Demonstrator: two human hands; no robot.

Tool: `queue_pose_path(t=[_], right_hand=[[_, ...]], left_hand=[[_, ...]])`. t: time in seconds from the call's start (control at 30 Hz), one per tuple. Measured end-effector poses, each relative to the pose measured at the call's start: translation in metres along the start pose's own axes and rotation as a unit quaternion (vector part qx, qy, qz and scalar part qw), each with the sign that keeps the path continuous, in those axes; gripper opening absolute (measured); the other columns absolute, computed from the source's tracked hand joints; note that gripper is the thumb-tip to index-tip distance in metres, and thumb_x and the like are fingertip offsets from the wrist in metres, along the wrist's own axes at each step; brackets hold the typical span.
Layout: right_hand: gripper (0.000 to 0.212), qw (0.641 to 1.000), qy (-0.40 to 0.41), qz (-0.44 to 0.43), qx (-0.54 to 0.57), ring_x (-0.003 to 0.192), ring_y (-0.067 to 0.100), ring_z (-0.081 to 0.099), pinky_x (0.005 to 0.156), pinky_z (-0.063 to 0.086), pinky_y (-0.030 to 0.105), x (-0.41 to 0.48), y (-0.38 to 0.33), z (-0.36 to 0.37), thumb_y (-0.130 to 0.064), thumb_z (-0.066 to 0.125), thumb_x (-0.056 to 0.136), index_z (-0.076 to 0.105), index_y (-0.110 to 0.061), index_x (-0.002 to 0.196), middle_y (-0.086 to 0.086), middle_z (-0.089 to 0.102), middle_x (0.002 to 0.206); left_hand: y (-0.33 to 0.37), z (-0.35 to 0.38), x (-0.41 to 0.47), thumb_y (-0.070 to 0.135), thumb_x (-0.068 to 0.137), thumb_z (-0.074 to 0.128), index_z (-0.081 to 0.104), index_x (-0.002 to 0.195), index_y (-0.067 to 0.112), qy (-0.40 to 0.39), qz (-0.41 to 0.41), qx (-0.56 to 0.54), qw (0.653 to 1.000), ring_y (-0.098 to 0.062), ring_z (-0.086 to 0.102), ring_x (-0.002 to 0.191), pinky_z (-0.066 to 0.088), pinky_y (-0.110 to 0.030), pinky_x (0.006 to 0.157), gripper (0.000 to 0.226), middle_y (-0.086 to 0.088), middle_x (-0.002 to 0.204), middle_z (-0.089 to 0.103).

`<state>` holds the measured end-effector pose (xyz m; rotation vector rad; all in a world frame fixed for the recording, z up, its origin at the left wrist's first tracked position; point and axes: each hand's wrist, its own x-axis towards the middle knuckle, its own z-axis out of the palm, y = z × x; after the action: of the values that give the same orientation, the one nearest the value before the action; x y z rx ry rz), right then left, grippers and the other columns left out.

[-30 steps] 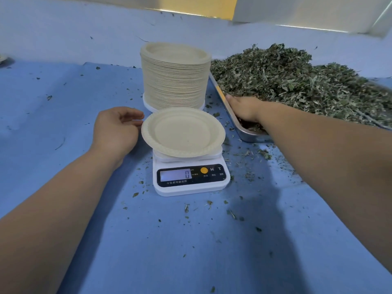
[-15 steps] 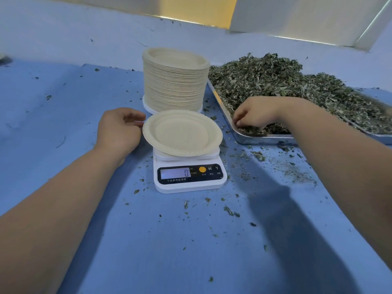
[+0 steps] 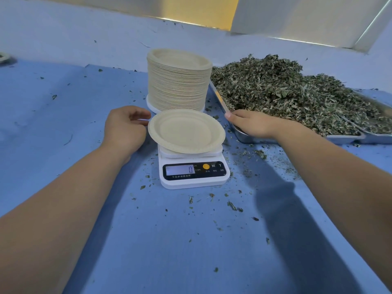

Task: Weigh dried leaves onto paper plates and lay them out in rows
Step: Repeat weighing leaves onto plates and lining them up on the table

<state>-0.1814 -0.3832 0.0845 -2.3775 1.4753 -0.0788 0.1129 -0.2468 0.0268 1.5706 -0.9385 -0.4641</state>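
One paper plate (image 3: pixel 186 130) lies on the white digital scale (image 3: pixel 193 181), whose display reads 0. My left hand (image 3: pixel 125 128) is at the plate's left rim, thumb and forefinger curled round the edge. Behind the scale stands a tall stack of paper plates (image 3: pixel 178 81). A heap of dried leaves (image 3: pixel 275 92) fills a metal tray (image 3: pixel 254 139) on the right. My right hand (image 3: pixel 252 124) is in the tray's near left corner. Its thumb lies along the rim and its fingers curl down into the leaves, tips hidden.
A second metal tray (image 3: pixel 377 137) with leaves adjoins the first at the far right. Leaf crumbs (image 3: pixel 233 205) are scattered over the blue table cover (image 3: pixel 63 115) around the scale. Part of a plate (image 3: pixel 3 57) shows at the far left edge.
My right hand, raised over the leaves half a second ago, has dropped back into the tray's near corner. The left hand and the plate have stayed put.
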Motion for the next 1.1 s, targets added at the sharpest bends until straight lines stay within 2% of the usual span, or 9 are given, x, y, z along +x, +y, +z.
queue_pose_path(t=[0.07,0.2,0.3,0.4,0.57,0.67,0.8,0.97,1.1], right_hand=[[0.082,1.0,0.01,-0.002,-0.006,0.136,0.027,0.045,0.108,0.034,0.042,-0.004,-0.002,0.002,-0.08,0.022,0.093,0.041,-0.025,0.151,0.003,0.046,0.153],[0.063,0.99,0.111,-0.036,-0.077,0.083,0.028,0.061,0.07,0.05,0.04,-0.015,-0.001,0.016,-0.069,0.032,0.099,0.056,-0.011,0.102,0.006,0.067,0.094],[0.055,0.985,0.16,-0.042,-0.047,0.065,0.029,0.058,0.063,0.05,0.04,-0.018,0.0,0.019,-0.058,0.037,0.103,0.056,-0.009,0.084,0.01,0.063,0.072],[0.047,0.981,0.19,-0.024,0.011,0.057,0.024,0.045,0.055,0.036,0.032,-0.012,-0.001,0.007,-0.042,0.041,0.106,0.048,-0.012,0.071,0.006,0.05,0.062],[0.046,0.965,0.261,0.0,0.039,0.051,0.02,0.039,0.053,0.034,0.03,-0.008,0.003,-0.004,-0.039,0.038,0.108,0.046,-0.015,0.07,0.004,0.048,0.06],[0.046,0.97,0.24,0.013,0.026,0.053,0.022,0.04,0.056,0.034,0.032,-0.008,0.006,0.002,-0.037,0.038,0.109,0.048,-0.011,0.072,0.005,0.047,0.06],[0.047,0.946,0.315,0.014,0.075,0.049,0.018,0.037,0.051,0.029,0.029,-0.009,0.008,-0.008,-0.037,0.037,0.108,0.046,-0.014,0.068,0.001,0.044,0.055],[0.046,0.971,0.227,0.042,0.066,0.053,0.019,0.036,0.059,0.032,0.03,-0.007,0.007,-0.002,-0.033,0.037,0.109,0.047,-0.012,0.069,0.002,0.042,0.059],[0.049,0.956,0.262,0.06,0.119,0.05,0.017,0.038,0.053,0.032,0.027,-0.006,0.006,-0.014,-0.035,0.037,0.109,0.067,0.003,0.102,0.0,0.046,0.058]], left_hand=[[0.001,0.0,-0.001,-0.013,0.08,0.051,0.072,0.096,0.025,-0.005,0.0,0.003,1.0,-0.005,0.072,0.089,0.056,-0.022,0.072,0.046,0.006,0.098,0.075],[0.0,0.0,-0.001,-0.01,0.084,0.051,0.072,0.094,0.025,-0.002,-0.003,0.002,1.0,-0.004,0.072,0.085,0.056,-0.022,0.071,0.042,0.006,0.093,0.075],[-0.001,0.0,0.0,-0.01,0.083,0.051,0.073,0.096,0.024,-0.002,0.001,0.006,1.0,-0.008,0.073,0.087,0.059,-0.027,0.075,0.043,0.004,0.095,0.076],[-0.001,-0.001,0.0,-0.013,0.081,0.049,0.071,0.096,0.025,-0.002,0.012,0.003,1.0,-0.009,0.073,0.09,0.059,-0.03,0.078,0.047,0.003,0.102,0.075],[0.002,-0.001,-0.003,-0.016,0.079,0.046,0.069,0.092,0.028,-0.003,0.007,-0.002,1.0,-0.003,0.072,0.086,0.053,-0.022,0.069,0.051,0.008,0.102,0.073],[0.005,-0.001,-0.004,-0.016,0.078,0.048,0.067,0.091,0.032,-0.007,0.012,-0.005,1.0,0.002,0.07,0.077,0.054,-0.022,0.071,0.053,0.01,0.1,0.073],[0.005,-0.001,-0.005,-0.013,0.078,0.056,0.065,0.091,0.035,-0.018,0.027,0.002,0.999,0.004,0.069,0.071,0.056,-0.023,0.074,0.051,0.011,0.098,0.074],[0.003,-0.003,-0.002,-0.013,0.083,0.052,0.068,0.088,0.032,0.0,-0.008,-0.037,0.999,-0.008,0.072,0.085,0.059,-0.036,0.092,0.047,0.007,0.102,0.075],[0.001,-0.003,-0.001,-0.011,0.083,0.055,0.071,0.089,0.029,0.007,-0.023,-0.042,0.999,-0.004,0.071,0.088,0.058,-0.035,0.095,0.043,0.008,0.101,0.075]])
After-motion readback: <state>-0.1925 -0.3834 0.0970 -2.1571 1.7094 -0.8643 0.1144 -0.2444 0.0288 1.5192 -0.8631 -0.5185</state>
